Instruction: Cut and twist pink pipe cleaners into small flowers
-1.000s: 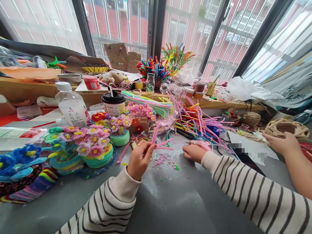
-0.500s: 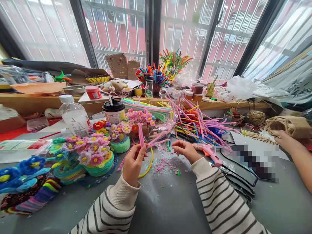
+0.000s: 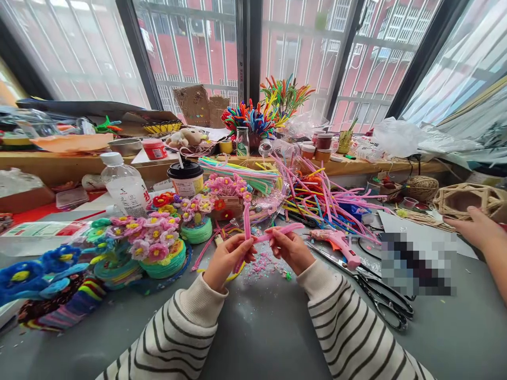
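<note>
Pink pipe cleaners stand upright from the pinched fingers of my left hand. My right hand grips another stretch of pink pipe cleaner, which runs sideways between both hands and out past the right fingers. How the strands join is hidden by my fingertips. Pink and glittery scraps lie on the table just below the hands. To the right of my right hand rests a pink glue gun, with black-handled scissors nearer me.
Pipe-cleaner flower pots and a plastic bottle stand on the left. A lidded cup is behind them. Loose pipe cleaners pile up at the back. At far right, another person's hand touches a twine-wrapped frame.
My right hand has moved left toward my left hand and now grips pink pipe cleaner, where before its fingers were apart from it. The other person's twine-wrapped frame has turned.
</note>
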Available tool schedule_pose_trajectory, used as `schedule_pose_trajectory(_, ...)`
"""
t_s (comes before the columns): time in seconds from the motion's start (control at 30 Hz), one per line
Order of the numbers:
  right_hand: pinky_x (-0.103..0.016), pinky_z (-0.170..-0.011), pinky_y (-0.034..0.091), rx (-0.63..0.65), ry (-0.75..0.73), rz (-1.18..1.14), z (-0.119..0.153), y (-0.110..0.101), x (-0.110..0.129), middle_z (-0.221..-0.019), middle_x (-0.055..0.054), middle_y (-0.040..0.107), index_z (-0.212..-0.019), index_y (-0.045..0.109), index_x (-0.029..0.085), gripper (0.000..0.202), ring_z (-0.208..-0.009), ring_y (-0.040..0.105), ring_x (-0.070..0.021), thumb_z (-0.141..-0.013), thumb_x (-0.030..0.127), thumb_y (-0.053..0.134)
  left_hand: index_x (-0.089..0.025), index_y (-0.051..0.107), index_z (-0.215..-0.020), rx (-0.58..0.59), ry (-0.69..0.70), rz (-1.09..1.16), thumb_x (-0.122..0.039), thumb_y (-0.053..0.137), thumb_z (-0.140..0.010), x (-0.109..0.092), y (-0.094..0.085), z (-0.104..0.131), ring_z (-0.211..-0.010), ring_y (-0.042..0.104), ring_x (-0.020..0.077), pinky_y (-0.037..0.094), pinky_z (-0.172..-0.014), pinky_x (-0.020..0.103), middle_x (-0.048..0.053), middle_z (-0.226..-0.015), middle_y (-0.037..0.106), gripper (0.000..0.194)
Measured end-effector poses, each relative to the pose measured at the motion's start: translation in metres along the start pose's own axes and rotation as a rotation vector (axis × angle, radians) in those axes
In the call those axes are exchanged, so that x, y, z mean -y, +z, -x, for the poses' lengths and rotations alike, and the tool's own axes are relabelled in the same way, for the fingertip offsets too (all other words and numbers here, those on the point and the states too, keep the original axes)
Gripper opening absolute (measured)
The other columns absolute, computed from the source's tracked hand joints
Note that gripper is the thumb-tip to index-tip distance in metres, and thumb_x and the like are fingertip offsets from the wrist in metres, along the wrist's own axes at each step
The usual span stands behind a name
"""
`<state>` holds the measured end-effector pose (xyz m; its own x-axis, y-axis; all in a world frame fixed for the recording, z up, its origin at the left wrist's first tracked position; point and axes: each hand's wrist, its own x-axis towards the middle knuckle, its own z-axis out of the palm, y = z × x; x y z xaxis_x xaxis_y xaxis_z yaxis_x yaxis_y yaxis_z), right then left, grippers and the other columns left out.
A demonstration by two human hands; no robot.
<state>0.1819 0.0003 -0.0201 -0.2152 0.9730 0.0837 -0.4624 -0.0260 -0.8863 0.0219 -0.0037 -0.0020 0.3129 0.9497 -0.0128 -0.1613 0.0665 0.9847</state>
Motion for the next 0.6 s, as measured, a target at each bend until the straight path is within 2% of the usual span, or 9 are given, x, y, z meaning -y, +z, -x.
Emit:
schedule_pose_trajectory(0.13,-0.016,-0.035,0.027,-0.158,-0.068,-0.071,-0.002,-0.004,0.004,-0.051,0.003,0.052,-0.069,0.06,0.014,0.025,-0.038,0.04,-0.003,-0.061,0.038,0.061,-0.012,0.055,-0.082,0.043,-0.049,-0.003,-0.031,0.057,-0.065,-0.004,0.002,-0.001,-0.049,0.054,0.0091,0.043,-0.05,0.021,0.002,-0.06,0.059,0.025)
schedule_pose_trajectory(0.23,-0.015,-0.034,0.024,-0.251,-0.106,-0.128,-0.004,-0.012,0.007,-0.047,0.004,0.049,-0.065,0.06,0.015,0.025,-0.037,0.038,-0.0023,-0.059,0.038,0.063,-0.013,0.053,-0.075,-0.026,0.012,-0.058,-0.029,0.053,-0.067,-0.009,0.0,-0.008,-0.05,0.054,0.0076,0.041,-0.048,0.019,0.002,-0.067,0.059,0.018)
schedule_pose_trajectory(0.3,-0.015,-0.034,0.024,-0.268,-0.108,-0.129,-0.004,-0.016,0.009,-0.047,0.004,0.049,-0.065,0.06,0.015,0.024,-0.037,0.038,-0.0023,-0.058,0.038,0.064,-0.014,0.05,-0.071,-0.062,0.064,-0.12,-0.029,0.049,-0.069,-0.012,0.001,-0.016,-0.042,0.048,0.0058,0.035,-0.04,0.017,-0.003,-0.057,0.054,0.015)
schedule_pose_trajectory(0.37,-0.016,-0.035,0.024,-0.26,-0.098,-0.105,-0.004,-0.017,0.01,-0.048,0.004,0.049,-0.067,0.061,0.015,0.024,-0.038,0.038,-0.0023,-0.059,0.037,0.063,-0.014,0.052,-0.071,-0.014,0.075,-0.219,-0.029,0.048,-0.069,-0.011,0.004,-0.025,-0.033,0.035,0.0039,0.026,-0.034,0.016,-0.008,-0.043,0.043,0.015)
schedule_pose_trajectory(0.4,-0.016,-0.035,0.025,-0.25,-0.092,-0.088,-0.004,-0.017,0.01,-0.049,0.004,0.049,-0.068,0.061,0.015,0.024,-0.039,0.039,-0.0025,-0.059,0.037,0.063,-0.014,0.053,-0.07,0.018,0.097,-0.266,-0.029,0.05,-0.068,-0.01,0.006,-0.029,-0.033,0.033,0.0037,0.025,-0.035,0.016,-0.008,-0.042,0.042,0.015)
schedule_pose_trajectory(0.5,-0.017,-0.038,0.028,-0.238,-0.069,-0.024,-0.003,-0.014,0.008,-0.051,0.004,0.051,-0.071,0.061,0.015,0.024,-0.042,0.041,-0.0038,-0.059,0.035,0.063,-0.014,0.058,-0.068,0.115,0.156,-0.375,-0.03,0.055,-0.064,-0.004,0.011,-0.035,-0.044,0.043,0.0065,0.032,-0.044,0.018,-0.003,-0.051,0.052,0.017)
schedule_pose_trajectory(0.57,-0.018,-0.04,0.03,-0.244,-0.044,0.019,-0.004,-0.012,0.006,-0.053,0.004,0.051,-0.072,0.061,0.015,0.025,-0.043,0.042,-0.0048,-0.058,0.034,0.064,-0.013,0.059,-0.062,0.185,0.116,-0.406,-0.032,0.055,-0.065,0.001,0.01,-0.036,-0.051,0.048,0.0093,0.036,-0.051,0.02,0.0,-0.055,0.057,0.019)
schedule_pose_trajectory(0.6,-0.019,-0.04,0.031,-0.246,-0.032,0.04,-0.004,-0.011,0.005,-0.053,0.004,0.052,-0.073,0.061,0.015,0.025,-0.044,0.042,-0.0052,-0.057,0.034,0.064,-0.013,0.059,-0.059,0.18,0.092,-0.421,-0.032,0.056,-0.064,0.003,0.009,-0.035,-0.051,0.048,0.0098,0.036,-0.052,0.02,0.001,-0.054,0.058,0.02)
